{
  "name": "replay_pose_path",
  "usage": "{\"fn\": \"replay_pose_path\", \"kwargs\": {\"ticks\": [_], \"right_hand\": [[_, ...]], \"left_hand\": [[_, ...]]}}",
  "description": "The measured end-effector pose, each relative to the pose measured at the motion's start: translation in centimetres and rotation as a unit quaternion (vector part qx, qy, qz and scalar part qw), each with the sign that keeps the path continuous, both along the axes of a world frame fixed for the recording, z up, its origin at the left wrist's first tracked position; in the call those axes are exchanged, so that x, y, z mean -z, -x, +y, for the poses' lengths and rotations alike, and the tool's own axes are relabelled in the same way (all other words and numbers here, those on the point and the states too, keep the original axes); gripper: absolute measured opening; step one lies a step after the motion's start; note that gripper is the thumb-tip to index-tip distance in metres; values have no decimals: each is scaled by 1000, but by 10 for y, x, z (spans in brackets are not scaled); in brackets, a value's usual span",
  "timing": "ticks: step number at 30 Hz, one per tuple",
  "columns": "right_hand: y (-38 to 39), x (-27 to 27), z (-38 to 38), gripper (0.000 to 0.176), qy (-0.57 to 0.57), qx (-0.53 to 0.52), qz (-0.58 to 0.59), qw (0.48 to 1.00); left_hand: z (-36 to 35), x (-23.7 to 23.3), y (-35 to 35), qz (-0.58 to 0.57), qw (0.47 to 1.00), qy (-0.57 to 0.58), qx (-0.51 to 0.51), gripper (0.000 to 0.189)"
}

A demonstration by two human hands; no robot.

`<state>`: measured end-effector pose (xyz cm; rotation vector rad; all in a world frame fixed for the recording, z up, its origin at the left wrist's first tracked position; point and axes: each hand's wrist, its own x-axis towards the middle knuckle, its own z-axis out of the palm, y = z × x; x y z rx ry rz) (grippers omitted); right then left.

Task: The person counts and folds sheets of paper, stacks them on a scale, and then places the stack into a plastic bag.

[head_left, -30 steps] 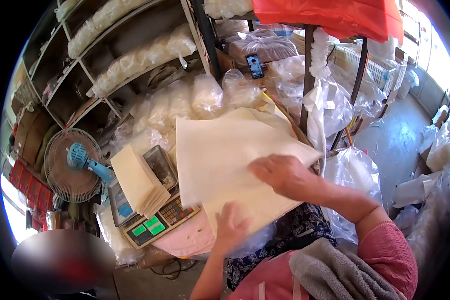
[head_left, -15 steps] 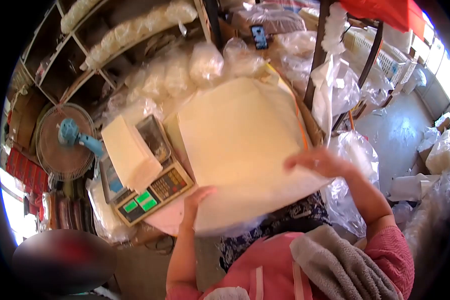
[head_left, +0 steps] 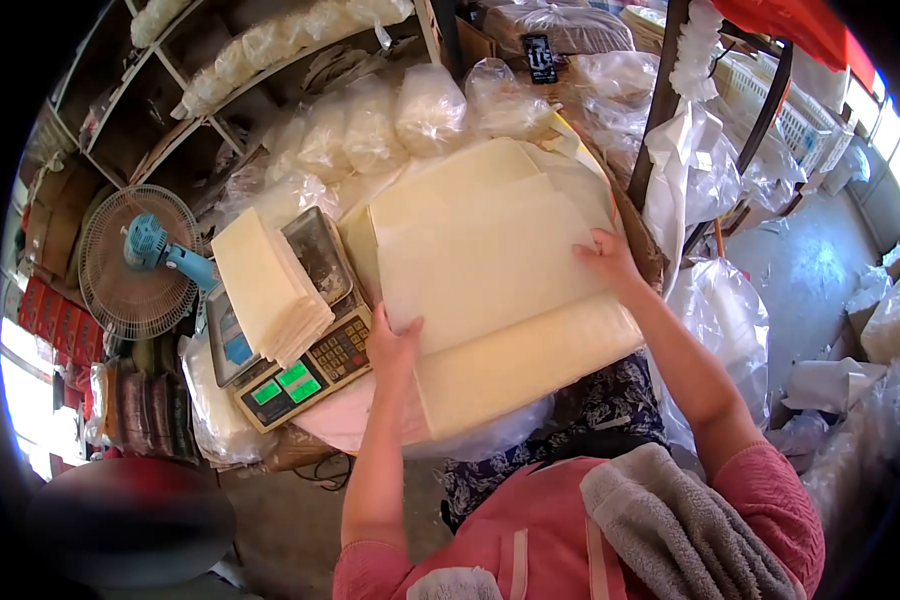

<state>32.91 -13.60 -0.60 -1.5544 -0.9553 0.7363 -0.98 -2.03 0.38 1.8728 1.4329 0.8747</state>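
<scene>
Best to go slow and soft with the big pale sheets (head_left: 480, 250), as thin stuff like this looks easy to crease. Line up the side edges first, one hand on each side. Lift or pull both sides the same amount, so as not to make a slant. Make no hard pinch; use flat fingers to smooth out bumps. Go easy near the front fold (head_left: 530, 365), so as not to squash or twist it.

Left hand (head_left: 395, 345) at the left edge of the sheets, half open, with thumb on top and a gap next to the pointing finger. Right hand (head_left: 610, 262) at the right side, also half open, with thumb and pointing finger a little apart. Touching the sheets with both, but hard to tell how tight, or how much paper is under the fingers.

Sheets spread out flat in front of the body, just right of the scale (head_left: 310, 375), with a folded stack (head_left: 270, 285) on top of the scale. Pink cloth (head_left: 330, 412) poking out by the near left corner.
</scene>
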Motion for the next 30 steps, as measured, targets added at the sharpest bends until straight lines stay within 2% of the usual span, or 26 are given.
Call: {"fn": "replay_pose_path", "kwargs": {"ticks": [1, 2, 4, 7, 8, 11, 14, 17, 20, 22, 26, 28, 29, 30], "right_hand": [[3, 7, 8, 31, 17, 36, -44, 998], [3, 12, 13, 33, 33, 73, -88, 993], [6, 5, 15, 35, 63, 86, -139, 985], [8, -3, 15, 39, 116, 87, -182, 973], [7, -6, 16, 41, 133, 82, -192, 969], [20, -14, 11, 52, 117, 112, -377, 912], [49, -25, 3, 56, -25, 26, -491, 871], [68, 2, -4, 51, 154, -78, -561, 810], [70, 9, -5, 48, 136, -62, -540, 828], [70, 5, -6, 48, 152, -75, -544, 822], [107, -37, -2, 48, 120, -121, -539, 825], [135, -68, -1, 48, 53, -190, -539, 819], [143, -76, -1, 48, 20, -224, -538, 813], [144, -78, 0, 48, -18, -202, -534, 821]], "left_hand": [[3, 7, -5, 53, 997, -58, -24, 57], [4, 12, -8, 112, 983, -144, 11, 63], [1, 20, -12, 226, 921, -308, 79, 75], [-23, 4, -26, 313, 918, -127, 207, 79], [-24, 6, -27, 318, 917, -129, 205, 80], [-25, 14, -27, 335, 911, -133, 200, 82], [-24, 14, -29, 338, 909, -140, 202, 81], [-28, 13, -26, 331, 902, -173, 216, 74], [-18, 11, -9, 328, 886, -227, 238, 64], [0, 22, 9, 315, 882, -250, 246, 57], [-8, -21, 29, 304, 885, -238, 261, 49], [-21, -46, 21, 270, 896, -213, 281, 44], [-26, -50, 16, 212, 911, -265, 236, 48], [-32, -54, 11, 152, 918, -315, 187, 52]]}}
